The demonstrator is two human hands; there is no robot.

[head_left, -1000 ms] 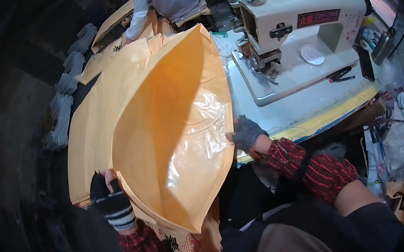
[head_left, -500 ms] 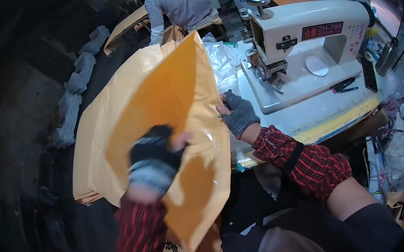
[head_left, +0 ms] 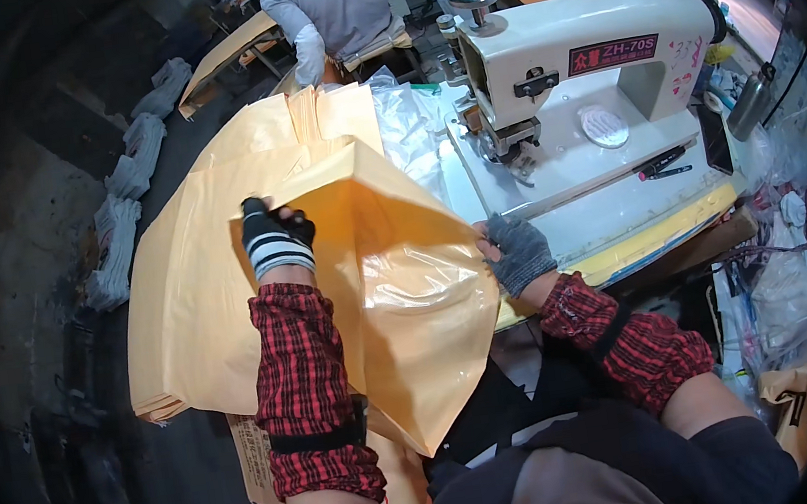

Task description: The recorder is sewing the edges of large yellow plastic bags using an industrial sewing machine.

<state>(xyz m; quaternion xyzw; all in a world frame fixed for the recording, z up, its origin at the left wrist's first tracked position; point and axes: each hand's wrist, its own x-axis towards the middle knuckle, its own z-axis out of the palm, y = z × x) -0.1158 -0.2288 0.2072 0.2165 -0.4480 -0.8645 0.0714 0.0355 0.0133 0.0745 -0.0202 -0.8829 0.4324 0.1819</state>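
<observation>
A large tan paper sack with a shiny plastic inner face hangs in front of me, its mouth spread wide. My left hand, in a black and white striped fingerless glove, is closed on the sack's left edge. On the right edge, my right hand, in a grey fingerless glove, pinches the paper between thumb and fingers. Beneath and to the left lies a thick stack of similar flat sacks. My fingertips are partly hidden by the paper.
A white sewing machine stands on the table at the right, with pens, a phone and a metal bottle beside it. Clear plastic lies behind the sack. Another person works at the far side.
My left hand has moved up and left to the sack's left edge, and the mouth has opened wider. The right hand, still holding its edge, has shifted slightly right and down.
</observation>
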